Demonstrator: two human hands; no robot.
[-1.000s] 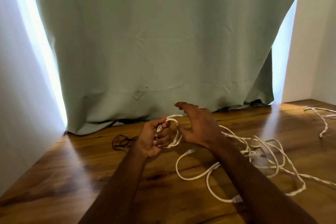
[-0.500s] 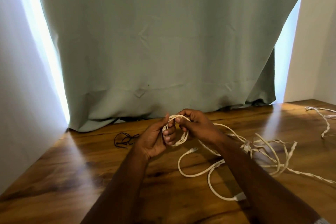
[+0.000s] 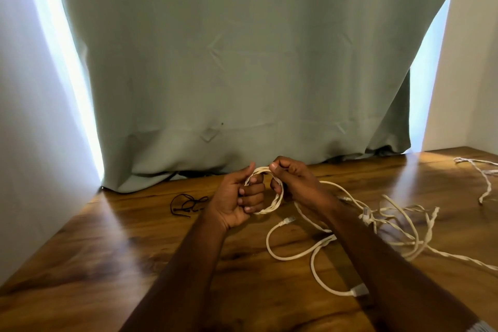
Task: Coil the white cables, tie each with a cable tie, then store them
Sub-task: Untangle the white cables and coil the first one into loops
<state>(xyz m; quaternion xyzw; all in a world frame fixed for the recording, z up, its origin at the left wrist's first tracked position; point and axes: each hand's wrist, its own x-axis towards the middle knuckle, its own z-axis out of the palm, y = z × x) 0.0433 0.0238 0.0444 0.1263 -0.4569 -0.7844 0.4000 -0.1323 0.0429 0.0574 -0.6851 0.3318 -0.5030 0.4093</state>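
White cable coil (image 3: 272, 206) stands upright between two hands at 12 o'clock above the wooden worktop (image 3: 107, 245), a small ring. From 9 o'clock: black cable ties (image 3: 186, 203) lie near the curtain (image 3: 242, 62); the left hand (image 3: 237, 201) clasps the coil's left side, the right hand (image 3: 293, 183) pinches its top. Loose white cables (image 3: 390, 226) sprawl at 3 o'clock, another strand (image 3: 485, 178) toward the far right edge.
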